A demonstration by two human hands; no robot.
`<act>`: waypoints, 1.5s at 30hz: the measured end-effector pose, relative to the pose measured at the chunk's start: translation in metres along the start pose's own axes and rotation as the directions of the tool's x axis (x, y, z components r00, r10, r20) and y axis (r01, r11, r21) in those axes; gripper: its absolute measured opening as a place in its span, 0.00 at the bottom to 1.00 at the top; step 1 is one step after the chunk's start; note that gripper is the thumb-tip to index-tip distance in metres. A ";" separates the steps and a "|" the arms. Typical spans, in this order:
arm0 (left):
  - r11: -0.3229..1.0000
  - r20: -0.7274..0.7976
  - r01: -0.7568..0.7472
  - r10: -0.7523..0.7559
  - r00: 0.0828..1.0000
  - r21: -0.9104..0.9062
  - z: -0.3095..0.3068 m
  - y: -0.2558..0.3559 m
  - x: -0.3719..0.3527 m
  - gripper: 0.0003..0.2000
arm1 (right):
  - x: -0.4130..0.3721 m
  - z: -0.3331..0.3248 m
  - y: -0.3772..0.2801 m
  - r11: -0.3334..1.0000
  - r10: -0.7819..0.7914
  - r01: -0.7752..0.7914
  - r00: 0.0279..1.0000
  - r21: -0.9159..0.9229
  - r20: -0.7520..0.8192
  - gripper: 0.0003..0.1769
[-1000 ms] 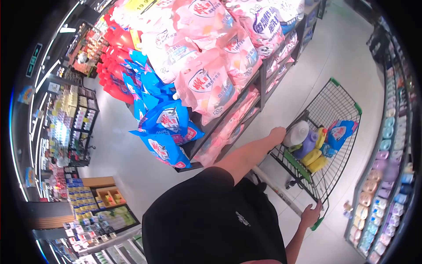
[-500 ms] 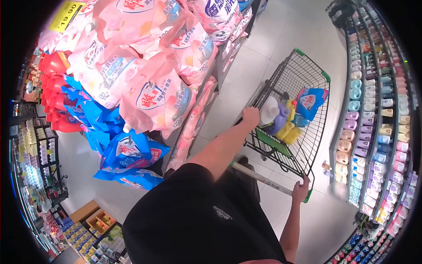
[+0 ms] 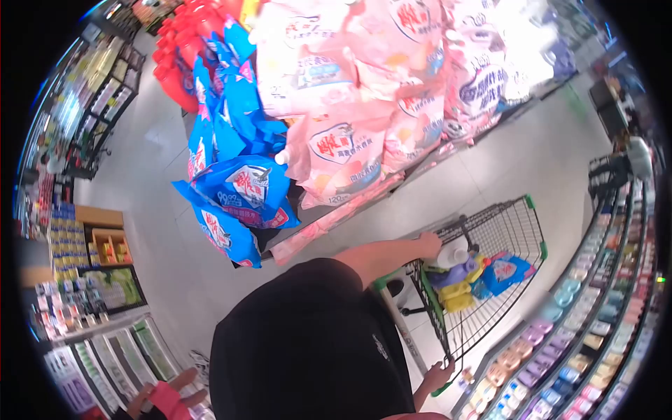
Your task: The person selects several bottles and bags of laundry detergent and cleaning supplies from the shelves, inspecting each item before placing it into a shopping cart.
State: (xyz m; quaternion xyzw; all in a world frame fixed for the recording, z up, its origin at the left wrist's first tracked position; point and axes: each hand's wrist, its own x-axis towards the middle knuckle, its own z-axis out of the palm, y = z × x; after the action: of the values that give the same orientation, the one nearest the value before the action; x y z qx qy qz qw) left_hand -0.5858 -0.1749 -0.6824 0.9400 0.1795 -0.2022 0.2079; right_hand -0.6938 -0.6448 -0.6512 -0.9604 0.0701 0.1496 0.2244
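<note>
A wire shopping cart (image 3: 483,329) with green corner pieces stands in front of me. My left hand (image 3: 428,245) is closed on its upper side rim, right beside a white bottle (image 3: 455,255). My right hand (image 3: 439,376) curls its fingers over the cart's near lower corner. Inside the cart lie a purple bottle (image 3: 453,275), yellow packs (image 3: 457,297) and a blue bag (image 3: 505,271). The cart's pale handle bar (image 3: 406,336) runs just in front of my body.
Pink detergent bags (image 3: 343,150) are piled on a display at my left, with blue bags (image 3: 245,189) and red bottles (image 3: 175,73) beside them. Shelves of bottles (image 3: 539,350) line the right side. Another person's hands (image 3: 168,395) with something pinkish-red show at lower left.
My view has turned, so the display has shifted right and the shelves have swung lower. The cart and both hands appear lower in view, with the hands still at the cart.
</note>
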 end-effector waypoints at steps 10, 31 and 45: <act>0.771 -0.116 -0.209 0.175 0.978 -0.602 -0.080 -0.003 -0.168 0.21 | 0.051 -0.022 0.017 0.930 -0.224 0.271 0.954 -0.250 0.200 0.23; 0.843 -0.215 -0.347 0.280 0.935 -0.410 -0.072 -0.067 -0.303 0.14 | -0.097 -0.077 -0.655 -0.362 -0.931 0.900 -0.336 0.243 -0.143 0.28; 0.878 -0.465 -0.327 0.141 0.874 -0.349 -0.055 -0.084 -0.341 0.14 | -0.098 -0.011 -0.712 -0.284 -0.954 0.958 -0.279 0.035 -0.108 0.08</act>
State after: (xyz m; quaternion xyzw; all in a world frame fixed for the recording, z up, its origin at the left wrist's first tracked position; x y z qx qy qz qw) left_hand -0.8955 -0.1647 -0.5079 0.9096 0.1414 0.0782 0.3829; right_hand -0.6403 -0.0098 -0.3188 -0.6210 -0.7138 -0.1111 0.3041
